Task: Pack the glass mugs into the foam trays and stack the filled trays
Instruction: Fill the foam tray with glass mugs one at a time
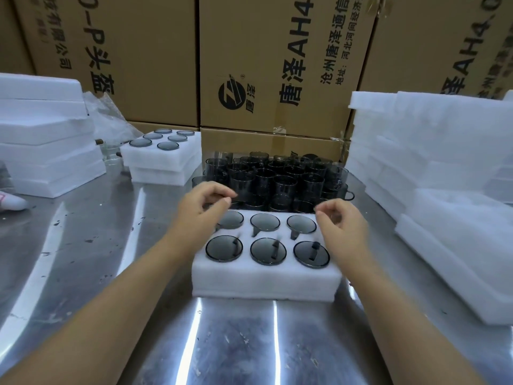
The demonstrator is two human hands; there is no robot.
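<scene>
A white foam tray (266, 282) lies on the steel table in front of me. All of its round pockets hold smoky glass mugs (265, 222), in two rows of three. Behind it stands a crowd of loose dark glass mugs (277, 176). My left hand (200, 212) hovers over the tray's far left corner, fingers loosely curled, holding nothing. My right hand (341, 226) hovers over the far right corner in the same loose curl, also empty. A stack of filled foam trays (163, 159) sits at the back left.
Piles of empty foam trays (433, 173) rise on the right, and foam slabs (47, 140) on the left. Cardboard boxes (263, 65) wall off the back. Crumpled plastic film (108, 118) lies behind the left stack. The steel table (97, 245) is shiny and scuffed.
</scene>
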